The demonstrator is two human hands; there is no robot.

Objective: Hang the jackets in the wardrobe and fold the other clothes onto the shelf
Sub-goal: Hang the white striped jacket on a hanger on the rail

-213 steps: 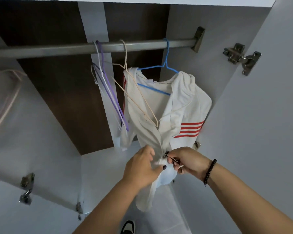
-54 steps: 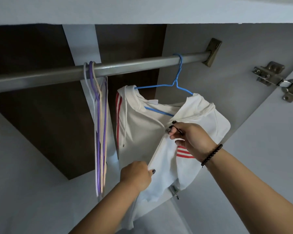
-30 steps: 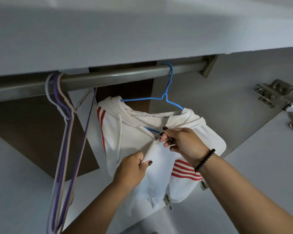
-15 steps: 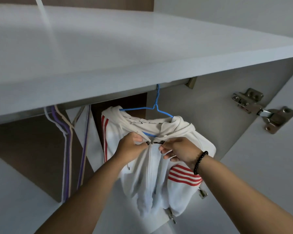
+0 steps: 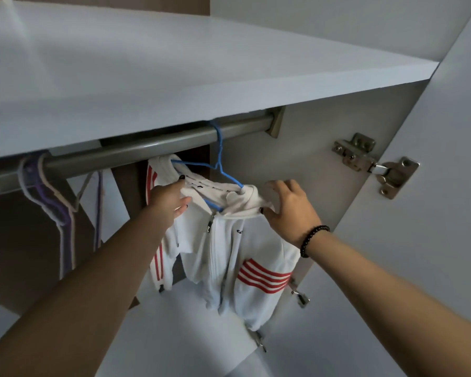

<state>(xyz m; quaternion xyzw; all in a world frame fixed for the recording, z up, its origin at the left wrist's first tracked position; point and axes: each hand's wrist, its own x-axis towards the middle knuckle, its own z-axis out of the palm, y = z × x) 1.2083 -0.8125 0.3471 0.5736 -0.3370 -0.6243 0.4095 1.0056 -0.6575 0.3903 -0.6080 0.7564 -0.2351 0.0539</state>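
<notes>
1. Both hands have left the zip since half a second ago, when they met at its top; the zip now looks closed to the collar, and the hands sit apart at the shoulders.
2. Hanging on a thin blue wire hanger [image 5: 220, 170] from the grey metal wardrobe rail [image 5: 152, 148], the white zip-up hooded jacket with red stripes [image 5: 229, 257] sits under the pale wardrobe shelf [image 5: 174, 77], close to the right side panel.
3. Reaching up, the left hand [image 5: 167, 198] has its fingers tucked into the collar on the jacket's left shoulder, gripping cloth; the right hand [image 5: 288, 206] curls its fingers over the hood and right shoulder, bunching fabric.
4. I judge the jacket soft, light and limp; it will slide on thin wire, so hold it at the shoulder seams, not the hem.
5. Pale and purple spare hangers [image 5: 55, 208] hang further left on the rail.
</notes>
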